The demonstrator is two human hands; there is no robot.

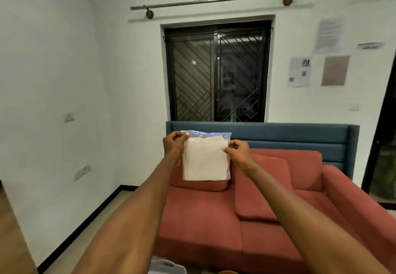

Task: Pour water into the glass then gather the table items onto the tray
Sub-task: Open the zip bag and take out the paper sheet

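Both my arms are stretched forward at chest height, holding up a clear zip bag (205, 158) with folded white cloth or paper inside. My left hand (174, 145) pinches the bag's top left corner by the blue seal strip. My right hand (237, 152) pinches its right edge a little lower. The bag hangs upright in the air in front of the sofa. No glass, water vessel or table shows in this view. A pale grey object with a handle slot (167, 267), possibly a tray or basket, peeks in at the bottom edge.
A red sofa (257, 220) with loose cushions stands straight ahead, with a blue panel (278, 134) behind it. Above is a dark barred window (217, 72). White walls run left and right, and a wooden edge (10, 241) sits at the lower left.
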